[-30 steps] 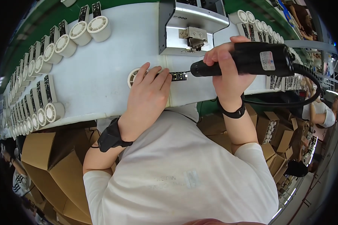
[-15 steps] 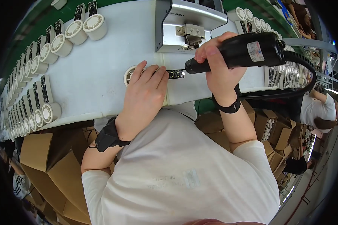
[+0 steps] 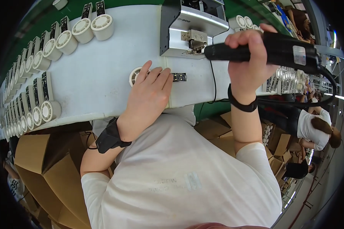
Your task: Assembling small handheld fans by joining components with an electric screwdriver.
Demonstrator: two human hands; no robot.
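- Smooth, pale worktop [image 3: 99, 72] is stretched across the far half of the scene, with open brown cardboard boxes [image 3: 63, 179] set below its near edge on the left.
- On the left, white round units [image 3: 102, 28] are lined up in rows; their matt plastic cups are topped with spoked caps, and slim dark strips are seen at their far ends.
- In the middle, a single white unit [image 3: 133, 78] is laid on the worktop under the left hand [image 3: 148, 95]. It is covered from above by spread fingers; whether it is truly gripped cannot be told. Its narrow black board [image 3: 179, 77], dotted with small components, is left bare on the right.
- Beyond it, a boxy silver machine [image 3: 176, 44] is placed, a squared metal block [image 3: 198, 37] being fixed to its front.
- On the right, a thick black driver [image 3: 281, 51] is clasped firmly in the right hand [image 3: 252, 65], its tapered nose held close to the block; contact cannot be made out. A screw-collecting step is suggested by this pose. For any move to the board, careful lining-up of the tip would be called for, with the unit pinned flat.
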